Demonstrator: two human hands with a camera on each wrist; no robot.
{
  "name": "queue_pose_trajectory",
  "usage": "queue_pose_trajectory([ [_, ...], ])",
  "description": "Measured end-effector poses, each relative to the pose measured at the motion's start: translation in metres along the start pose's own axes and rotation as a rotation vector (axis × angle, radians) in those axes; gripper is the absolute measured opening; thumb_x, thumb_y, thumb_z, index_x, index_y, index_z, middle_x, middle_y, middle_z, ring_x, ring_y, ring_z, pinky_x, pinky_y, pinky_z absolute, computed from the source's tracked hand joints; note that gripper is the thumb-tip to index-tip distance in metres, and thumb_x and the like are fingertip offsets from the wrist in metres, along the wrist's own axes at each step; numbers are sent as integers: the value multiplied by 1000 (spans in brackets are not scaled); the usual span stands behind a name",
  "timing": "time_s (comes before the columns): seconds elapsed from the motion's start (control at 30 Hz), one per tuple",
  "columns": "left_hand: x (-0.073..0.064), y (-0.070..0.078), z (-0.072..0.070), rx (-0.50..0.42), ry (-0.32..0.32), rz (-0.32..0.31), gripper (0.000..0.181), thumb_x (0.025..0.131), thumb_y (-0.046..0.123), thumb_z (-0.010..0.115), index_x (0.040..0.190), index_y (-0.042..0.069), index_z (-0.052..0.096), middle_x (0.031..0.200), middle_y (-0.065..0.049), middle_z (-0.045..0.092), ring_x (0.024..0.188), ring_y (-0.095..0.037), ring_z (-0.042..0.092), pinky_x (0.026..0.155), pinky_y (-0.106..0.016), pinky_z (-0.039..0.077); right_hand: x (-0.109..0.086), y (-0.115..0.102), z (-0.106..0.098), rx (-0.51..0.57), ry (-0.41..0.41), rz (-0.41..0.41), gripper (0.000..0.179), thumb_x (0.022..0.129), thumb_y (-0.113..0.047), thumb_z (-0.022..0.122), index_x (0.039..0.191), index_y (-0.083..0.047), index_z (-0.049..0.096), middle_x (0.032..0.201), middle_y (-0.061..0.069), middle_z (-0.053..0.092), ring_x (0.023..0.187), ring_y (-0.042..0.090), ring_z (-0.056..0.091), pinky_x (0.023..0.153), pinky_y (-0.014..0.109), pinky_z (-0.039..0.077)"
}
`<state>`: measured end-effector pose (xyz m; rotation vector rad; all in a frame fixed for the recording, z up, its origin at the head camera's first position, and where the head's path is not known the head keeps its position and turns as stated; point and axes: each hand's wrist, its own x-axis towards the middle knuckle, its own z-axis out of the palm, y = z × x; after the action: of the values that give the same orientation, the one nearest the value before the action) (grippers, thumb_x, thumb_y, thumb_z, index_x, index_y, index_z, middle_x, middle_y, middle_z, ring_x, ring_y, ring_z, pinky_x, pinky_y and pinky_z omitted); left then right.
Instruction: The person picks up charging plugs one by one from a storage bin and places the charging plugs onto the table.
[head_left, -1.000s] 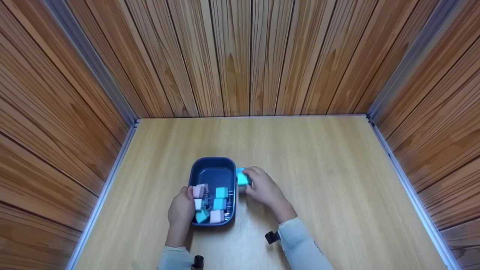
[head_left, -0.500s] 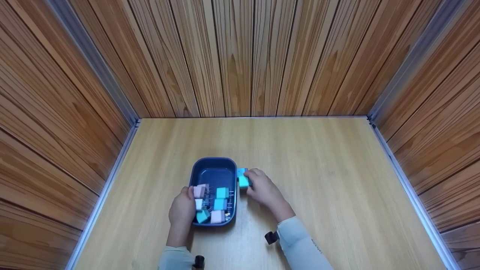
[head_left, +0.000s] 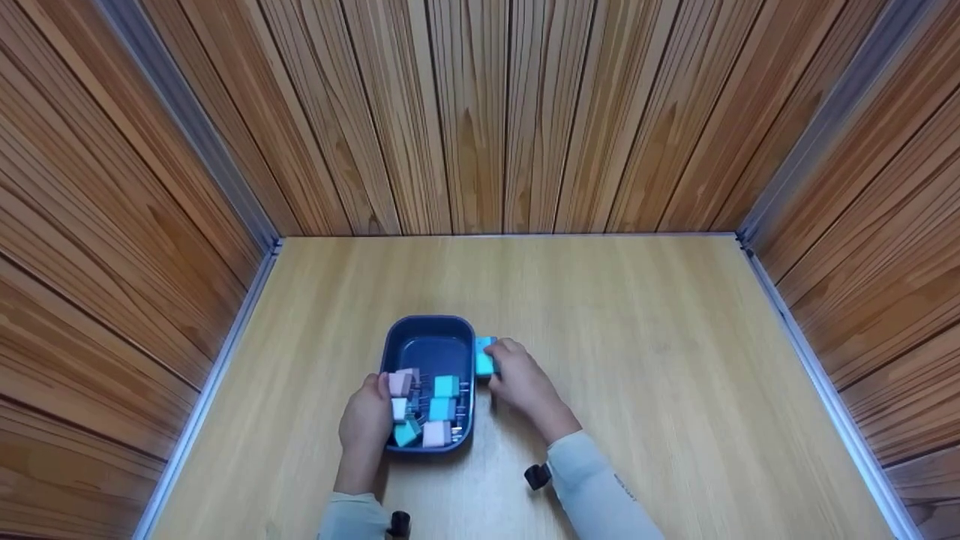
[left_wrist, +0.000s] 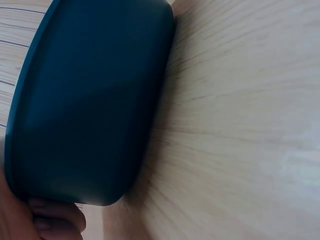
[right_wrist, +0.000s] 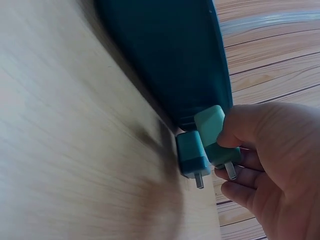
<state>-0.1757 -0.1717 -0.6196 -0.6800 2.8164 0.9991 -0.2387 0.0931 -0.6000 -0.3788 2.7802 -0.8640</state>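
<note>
A dark blue rectangular box stands on the table. Several plug-in chargers, teal, pink and white, lie in its near half with metal prongs showing. My left hand grips the box by its left wall, thumb over the rim and fingers under the outside in the left wrist view. Close outside the right wall, my right hand pinches a teal charger between thumb and fingers, prongs pointing away from the box. Right next to it, a second teal charger sits low against the box's outer wall.
The wooden tabletop reaches back to a plank wall, with more plank walls at both sides. Metal strips run along the side edges. A small black device is worn at the right wrist.
My right hand has shifted slightly left with its charger, which now overlaps the other teal charger more in the head view. The left hand keeps its grip on the box.
</note>
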Motion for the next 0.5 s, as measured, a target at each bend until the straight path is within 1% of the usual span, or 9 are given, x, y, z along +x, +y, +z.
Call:
queue_pose_trajectory([
  [0.1, 0, 1, 0, -15, -6, -2, 49, 111, 47, 34, 119, 7, 61, 86, -8, 66, 73, -23, 61, 59, -33, 40, 2, 1, 3, -10, -2, 4, 55, 97, -17, 66, 149, -17, 51, 147, 4, 49, 137, 19, 47, 113, 44, 41],
  [0.27, 1, 1, 0, -21, -13, -8, 49, 111, 48, 34, 120, 8, 61, 87, -8, 66, 74, -23, 60, 60, -33, 41, 4, 3, 8, -24, 11, 4, 53, 97, -16, 66, 148, -16, 52, 143, 3, 51, 136, 19, 49, 112, 43, 43],
  [0.37, 1, 1, 0, -17, -8, -6, 50, 111, 49, 34, 121, 8, 61, 88, -9, 66, 75, -23, 61, 61, -33, 41, 5, 5, 11, -39, 25, -12, 52, 95, -15, 67, 146, -14, 54, 140, 3, 52, 134, 19, 50, 111, 42, 43],
  [0.5, 1, 0, -1, -16, -5, -1, 51, 111, 48, 32, 119, 7, 61, 85, -9, 64, 73, -23, 60, 60, -33, 40, 6, 5, 13, -76, 48, -40, 51, 94, -15, 68, 143, -13, 56, 136, 3, 54, 128, 18, 52, 110, 41, 45],
])
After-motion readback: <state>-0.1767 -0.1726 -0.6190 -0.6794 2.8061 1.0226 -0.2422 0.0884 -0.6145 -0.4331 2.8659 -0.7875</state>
